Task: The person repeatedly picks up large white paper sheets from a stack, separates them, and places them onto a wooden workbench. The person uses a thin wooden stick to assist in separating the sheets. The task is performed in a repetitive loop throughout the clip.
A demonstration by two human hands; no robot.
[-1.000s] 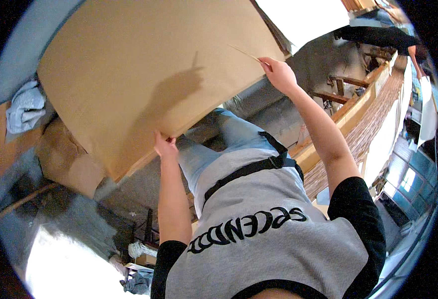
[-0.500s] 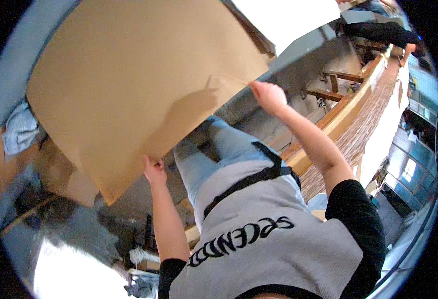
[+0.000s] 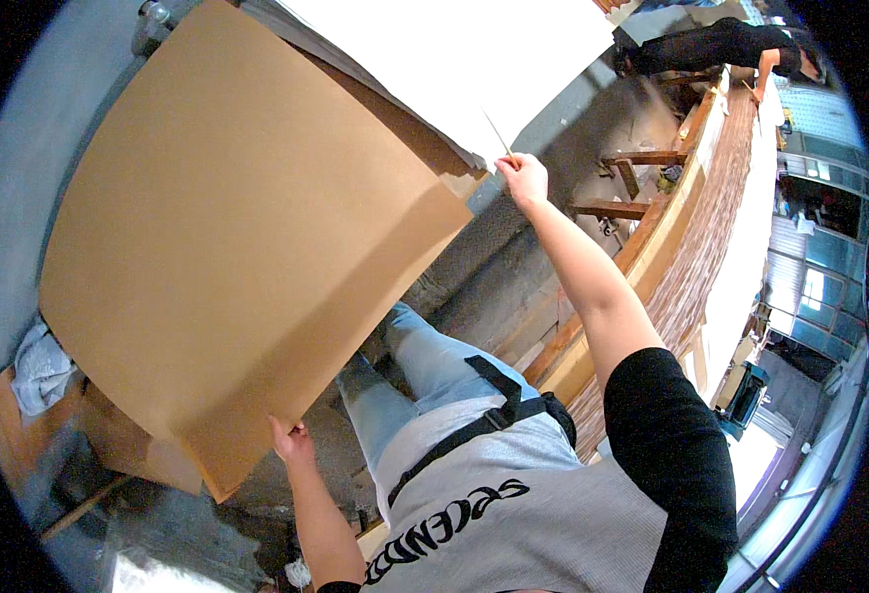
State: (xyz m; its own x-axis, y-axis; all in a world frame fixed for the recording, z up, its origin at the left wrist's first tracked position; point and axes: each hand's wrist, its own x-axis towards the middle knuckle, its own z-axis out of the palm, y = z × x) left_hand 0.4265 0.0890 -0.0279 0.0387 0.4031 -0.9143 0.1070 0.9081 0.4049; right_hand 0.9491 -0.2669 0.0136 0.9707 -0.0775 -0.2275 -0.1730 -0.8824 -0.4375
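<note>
A large brown paper sheet [image 3: 237,217] spreads out in front of me, its near edge running slantwise above my legs. At that edge, toward the near left corner, my left hand [image 3: 294,442] is closed, thumb and fingers pinching the border. My right hand [image 3: 525,181] is raised past the sheet's right corner, off the paper. Its fingers are closed on a thin stick [image 3: 497,131], which points up and away over white paper [image 3: 454,59]. The white sheets lie beyond the brown one, along its far right edge.
A long wooden bench [image 3: 672,257] with a streaked brown strip on it runs along my right. At its far end a person in black [image 3: 721,47] leans over it. A pale cloth [image 3: 41,371] lies at the left, beside boards [image 3: 9,420].
My right hand has swung the thin stick from over the brown sheet to beside the white paper. My left hand stays at the sheet's edge; the view has shifted.
</note>
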